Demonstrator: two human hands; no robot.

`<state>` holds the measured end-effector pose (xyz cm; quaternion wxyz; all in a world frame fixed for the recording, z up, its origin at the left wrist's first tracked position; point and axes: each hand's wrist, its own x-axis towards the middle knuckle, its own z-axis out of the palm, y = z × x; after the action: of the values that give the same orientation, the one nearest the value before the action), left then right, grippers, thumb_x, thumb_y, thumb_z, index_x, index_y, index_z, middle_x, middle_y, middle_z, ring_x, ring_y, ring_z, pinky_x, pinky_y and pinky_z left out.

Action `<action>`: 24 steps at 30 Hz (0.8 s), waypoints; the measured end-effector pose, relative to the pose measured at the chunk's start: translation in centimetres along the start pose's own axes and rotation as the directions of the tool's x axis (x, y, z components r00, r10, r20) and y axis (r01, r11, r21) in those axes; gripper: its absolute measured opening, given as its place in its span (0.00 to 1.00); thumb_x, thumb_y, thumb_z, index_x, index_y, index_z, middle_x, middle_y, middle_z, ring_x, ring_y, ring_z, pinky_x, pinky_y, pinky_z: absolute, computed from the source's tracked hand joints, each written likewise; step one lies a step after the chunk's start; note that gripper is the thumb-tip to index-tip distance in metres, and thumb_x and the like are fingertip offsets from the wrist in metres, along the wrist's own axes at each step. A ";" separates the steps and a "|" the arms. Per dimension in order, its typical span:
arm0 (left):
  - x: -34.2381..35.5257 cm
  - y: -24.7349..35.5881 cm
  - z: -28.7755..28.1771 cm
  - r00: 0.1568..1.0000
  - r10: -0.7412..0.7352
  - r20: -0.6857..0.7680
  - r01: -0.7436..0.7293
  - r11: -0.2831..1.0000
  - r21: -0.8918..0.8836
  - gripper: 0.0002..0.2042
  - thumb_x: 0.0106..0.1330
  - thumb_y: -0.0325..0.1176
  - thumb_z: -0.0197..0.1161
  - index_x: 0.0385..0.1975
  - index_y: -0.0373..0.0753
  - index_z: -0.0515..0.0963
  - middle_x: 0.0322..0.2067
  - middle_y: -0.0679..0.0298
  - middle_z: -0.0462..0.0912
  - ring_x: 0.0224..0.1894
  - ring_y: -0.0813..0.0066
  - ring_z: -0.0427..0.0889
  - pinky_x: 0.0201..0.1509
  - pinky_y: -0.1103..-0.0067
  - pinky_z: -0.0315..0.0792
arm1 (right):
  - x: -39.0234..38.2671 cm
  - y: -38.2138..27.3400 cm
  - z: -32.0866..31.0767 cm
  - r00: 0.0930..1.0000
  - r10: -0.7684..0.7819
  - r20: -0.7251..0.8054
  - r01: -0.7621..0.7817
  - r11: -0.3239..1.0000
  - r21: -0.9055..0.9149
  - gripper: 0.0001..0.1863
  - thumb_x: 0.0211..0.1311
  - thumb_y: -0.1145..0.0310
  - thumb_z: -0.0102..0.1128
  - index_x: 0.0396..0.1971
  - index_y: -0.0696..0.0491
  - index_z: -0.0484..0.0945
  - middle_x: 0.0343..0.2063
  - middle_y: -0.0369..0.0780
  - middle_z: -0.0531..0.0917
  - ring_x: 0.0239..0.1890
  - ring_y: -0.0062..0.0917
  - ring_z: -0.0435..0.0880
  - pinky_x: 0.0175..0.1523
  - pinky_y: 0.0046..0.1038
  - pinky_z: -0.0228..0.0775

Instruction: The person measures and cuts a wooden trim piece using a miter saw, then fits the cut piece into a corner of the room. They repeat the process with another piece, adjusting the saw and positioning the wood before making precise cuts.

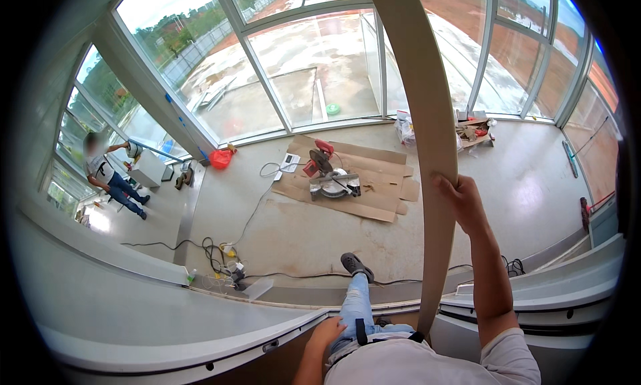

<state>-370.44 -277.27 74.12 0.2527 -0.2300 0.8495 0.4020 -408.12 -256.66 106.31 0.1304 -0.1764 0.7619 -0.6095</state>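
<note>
My right hand (459,199) grips a long, upright beige board (427,98), thumb across its face; the board runs from the top of the view down beside my right leg. My left hand (328,331) hangs by my hip at the lower middle, fingers loosely extended, with no object visible in it. My left leg in jeans and a dark clog (355,265) steps out past the door threshold (308,302). Ahead on the floor, a red and silver miter saw (332,183) rests on flattened cardboard (377,211).
A person (110,174) at the left reaches toward a white box (145,168). A red bag (220,159), tangled cables (217,255), scrap material (474,131) and a long-handled mop (571,158) lie around the room. Glass windows (314,64) line the far side.
</note>
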 end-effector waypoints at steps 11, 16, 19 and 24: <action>22.1 3.5 -11.0 0.986 0.110 -0.127 -0.109 0.994 0.016 0.20 0.67 0.45 0.60 0.52 0.37 0.77 0.45 0.49 0.83 0.50 0.49 0.81 0.53 0.61 0.74 | 24.2 -13.3 3.4 0.967 -0.256 -0.003 0.251 0.949 -0.189 0.31 0.66 0.40 0.58 0.29 0.59 0.81 0.20 0.37 0.82 0.21 0.17 0.82 0.26 0.20 0.73; 28.0 6.5 -18.2 0.987 0.158 -0.007 -0.155 0.975 0.161 0.17 0.67 0.44 0.60 0.47 0.37 0.78 0.45 0.48 0.83 0.49 0.47 0.80 0.52 0.59 0.74 | 33.3 -11.3 4.7 0.966 -0.253 0.043 0.255 0.924 -0.284 0.27 0.66 0.47 0.60 0.27 0.60 0.80 0.18 0.38 0.82 0.20 0.18 0.82 0.25 0.23 0.72; 29.4 9.2 -22.8 0.982 0.148 -0.118 -0.133 0.983 0.125 0.16 0.66 0.42 0.60 0.45 0.37 0.78 0.45 0.49 0.83 0.49 0.48 0.80 0.52 0.58 0.74 | 37.6 -9.0 5.0 0.973 -0.197 0.123 0.225 0.933 -0.280 0.23 0.64 0.54 0.63 0.27 0.63 0.80 0.19 0.38 0.83 0.21 0.19 0.83 0.25 0.24 0.73; 33.8 8.4 -22.8 0.910 0.092 -0.404 -0.068 0.995 0.074 0.15 0.66 0.42 0.59 0.45 0.38 0.78 0.45 0.49 0.83 0.50 0.49 0.80 0.52 0.59 0.74 | 41.6 -4.9 6.1 0.949 -0.118 0.292 0.217 0.916 -0.337 0.13 0.59 0.66 0.61 0.29 0.64 0.81 0.20 0.37 0.81 0.24 0.17 0.79 0.29 0.26 0.71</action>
<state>-406.93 -297.10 70.62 0.0605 -0.2662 0.9034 0.3307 -442.62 -280.78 110.45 0.1433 -0.3427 0.8191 -0.4371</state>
